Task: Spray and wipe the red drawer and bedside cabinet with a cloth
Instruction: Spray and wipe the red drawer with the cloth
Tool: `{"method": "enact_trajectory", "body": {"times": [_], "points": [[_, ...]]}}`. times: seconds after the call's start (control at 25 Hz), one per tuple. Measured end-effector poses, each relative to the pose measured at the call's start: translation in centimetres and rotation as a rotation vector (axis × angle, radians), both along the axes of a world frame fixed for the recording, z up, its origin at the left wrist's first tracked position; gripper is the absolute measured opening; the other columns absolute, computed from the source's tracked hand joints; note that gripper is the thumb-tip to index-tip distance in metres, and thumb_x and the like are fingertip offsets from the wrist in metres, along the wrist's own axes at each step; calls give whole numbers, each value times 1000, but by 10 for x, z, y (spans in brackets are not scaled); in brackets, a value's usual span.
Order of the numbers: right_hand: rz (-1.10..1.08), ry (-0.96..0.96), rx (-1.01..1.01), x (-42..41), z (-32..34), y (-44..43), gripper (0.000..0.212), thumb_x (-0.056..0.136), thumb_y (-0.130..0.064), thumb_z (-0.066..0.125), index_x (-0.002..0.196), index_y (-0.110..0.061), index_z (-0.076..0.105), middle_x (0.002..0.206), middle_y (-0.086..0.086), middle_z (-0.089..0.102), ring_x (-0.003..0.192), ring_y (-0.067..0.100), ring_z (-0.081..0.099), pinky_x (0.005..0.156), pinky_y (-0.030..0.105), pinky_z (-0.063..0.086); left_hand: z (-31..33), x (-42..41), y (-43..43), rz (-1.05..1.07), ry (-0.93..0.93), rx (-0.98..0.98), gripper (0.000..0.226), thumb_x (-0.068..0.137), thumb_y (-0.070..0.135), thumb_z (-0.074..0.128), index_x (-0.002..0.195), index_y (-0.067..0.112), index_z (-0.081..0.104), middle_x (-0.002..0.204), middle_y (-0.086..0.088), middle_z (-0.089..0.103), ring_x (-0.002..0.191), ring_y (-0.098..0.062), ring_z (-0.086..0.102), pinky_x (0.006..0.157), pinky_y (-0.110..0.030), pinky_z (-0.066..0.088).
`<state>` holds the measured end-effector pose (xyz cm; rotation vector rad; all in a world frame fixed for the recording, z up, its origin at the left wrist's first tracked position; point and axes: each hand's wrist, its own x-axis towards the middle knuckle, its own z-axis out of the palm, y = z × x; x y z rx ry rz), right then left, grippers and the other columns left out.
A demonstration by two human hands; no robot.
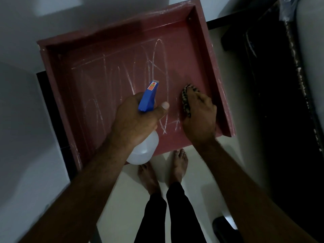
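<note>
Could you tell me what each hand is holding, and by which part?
The left hand grips the spray bottle at its neck, under the blue head; the right hand holds the cloth from above.

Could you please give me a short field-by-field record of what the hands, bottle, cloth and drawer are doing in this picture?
left hand: grips the spray bottle at its blue head, over the drawer
right hand: holds the cloth against the drawer floor, near the right wall
red drawer: open top up, holds nothing loose
white marks: scribbled across the drawer floor
feet: bare, on the pale floor below the drawer
</note>
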<state>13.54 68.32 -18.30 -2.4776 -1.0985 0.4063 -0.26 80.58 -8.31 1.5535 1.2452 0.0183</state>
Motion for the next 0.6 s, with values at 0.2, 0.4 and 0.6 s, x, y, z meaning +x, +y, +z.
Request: {"method": "enact_trajectory", "body": {"times": [0.2,0.4,0.6], "points": [[104,27,-26,12,1,-18,77,81,-4,67,155,-15,47,144,15,60,132,33,54,105,51,45,3,-1,-7,0,-13,3,45,92,41,72,84,-1,60,73,-20,66,55,-12,58,60,-24,47],[-58,42,-6,-17,1,-20,76,82,-2,66,155,-17,47,146,15,58,132,33,53,108,52,45,4,-6,-10,-37,-5,24,47,92,42,72,84,-3,61,77,-23,67,62,-26,61,61,-23,48],[130,32,-56,-1,-1,-40,86,77,6,70,155,-20,46,146,9,59,131,28,53,104,40,42,3,-10,-13,-32,1,18,46,92,41,73,85,-3,61,75,-21,67,51,-7,56,49,-9,42]]}}
